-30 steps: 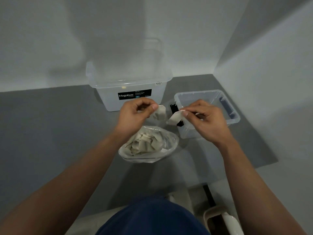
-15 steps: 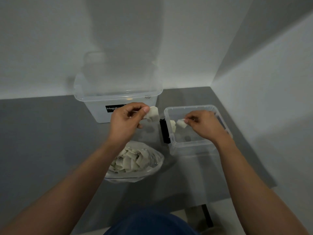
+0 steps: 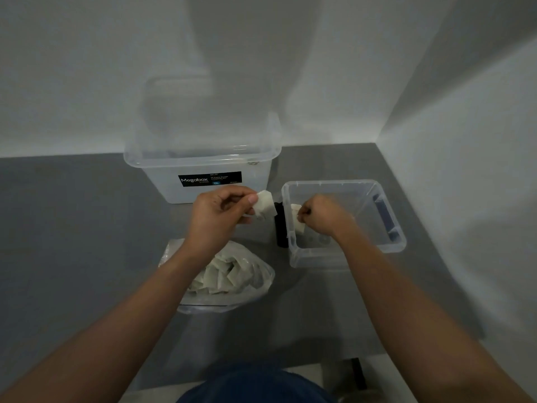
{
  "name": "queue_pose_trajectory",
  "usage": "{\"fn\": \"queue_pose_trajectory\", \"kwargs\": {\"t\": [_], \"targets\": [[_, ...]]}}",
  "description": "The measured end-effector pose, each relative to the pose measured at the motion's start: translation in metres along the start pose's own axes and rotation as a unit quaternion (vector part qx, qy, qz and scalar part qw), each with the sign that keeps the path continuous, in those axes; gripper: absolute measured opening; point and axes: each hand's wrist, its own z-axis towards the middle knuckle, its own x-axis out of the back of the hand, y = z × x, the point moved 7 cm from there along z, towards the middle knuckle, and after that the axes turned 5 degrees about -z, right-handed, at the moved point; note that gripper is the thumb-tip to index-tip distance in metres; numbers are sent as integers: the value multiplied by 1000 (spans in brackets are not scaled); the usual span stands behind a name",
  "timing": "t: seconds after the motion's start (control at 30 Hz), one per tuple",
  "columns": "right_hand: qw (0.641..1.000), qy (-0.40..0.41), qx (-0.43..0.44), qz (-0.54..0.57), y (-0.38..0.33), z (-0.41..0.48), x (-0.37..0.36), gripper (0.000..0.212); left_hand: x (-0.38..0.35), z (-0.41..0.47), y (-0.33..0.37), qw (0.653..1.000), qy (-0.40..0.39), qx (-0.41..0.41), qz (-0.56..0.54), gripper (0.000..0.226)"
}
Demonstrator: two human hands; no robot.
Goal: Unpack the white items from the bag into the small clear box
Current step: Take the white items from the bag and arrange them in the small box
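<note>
A large clear box (image 3: 203,165) stood at the back of the grey table (image 3: 72,228), just above the centre of the frame. It was a frosted plastic tub with a rolled rim and a black label (image 3: 209,178) reading "Megabox". Pale walls met in a corner at upper right.

The small clear box (image 3: 308,257) sat right of centre, a shallow rectangular tray with rounded corners. It had a black clip (image 3: 280,225) on its left end and a bluish one (image 3: 388,216) on its right. The right forearm crossed the near rim and hid part of the box's floor.

Below centre lay the bag (image 3: 261,286), thin crinkled clear plastic slumped open, with a heap of flat white items (image 3: 223,276) inside. The left wrist passed over its upper left part and covered some of them. Dark blue cloth (image 3: 255,385) filled the bottom edge.

The left hand (image 3: 216,216) hovered between the bag and the large box, its fingers curled in. Thumb and forefinger pinched a soft, squarish white sachet (image 3: 265,205), just left of the black clip.

The right hand (image 3: 322,218) hung over the left end of the small box, fingers bunched tight around a second white piece (image 3: 297,221). That piece dangled beside the box's left wall. I could not tell whether it had dipped below the rim.
</note>
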Motion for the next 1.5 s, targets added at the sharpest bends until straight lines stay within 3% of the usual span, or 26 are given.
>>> {"fn": "queue_pose_trajectory", "kwargs": {"t": [0.17, 0.23, 0.4, 0.5, 0.6, 0.73, 0.87, 0.93, 1.03, 1.2, 1.5], "targets": [[1000, 7, -8, 5, 3, -4, 1, 18, -8, 1, -7, 999, -38, 13, 30, 12], [998, 50, 2, 30, 5, -16, 17, 18, -11, 1, -8, 997, -59, 8, 55, 12], [961, 181, 42, 205, -7, -78, 75, 16, -19, 4, -3, 991, -79, -29, 107, 9], [947, 141, 114, 266, -32, -107, 90, 26, -33, 5, 1, 984, -104, -59, 134, 8], [961, 104, 146, 212, -46, -115, 89, 30, -46, 7, 2, 978, -127, -67, 148, 10], [960, 131, 147, 198, -41, -115, 91, 13, -60, 7, 7, 971, -147, -89, 166, 11], [967, 155, 135, 153, -33, -112, 93, 11, -64, 9, 5, 970, -132, -89, 183, 13], [968, 177, 123, 130, -27, -108, 95, 11, -63, 11, -4, 963, -130, -63, 229, 29], [972, 184, 101, 108, -17, -98, 93, 14, -66, 7, -21, 925, -186, -29, 331, 61], [981, 150, 86, 85, 1, -72, 74, 14, -71, -2, -39, 874, -251, -1, 416, 85], [995, 22, 73, 58, -5, -15, 32, 13, -74, -2, -36, 847, -254, -6, 467, 89]]}}
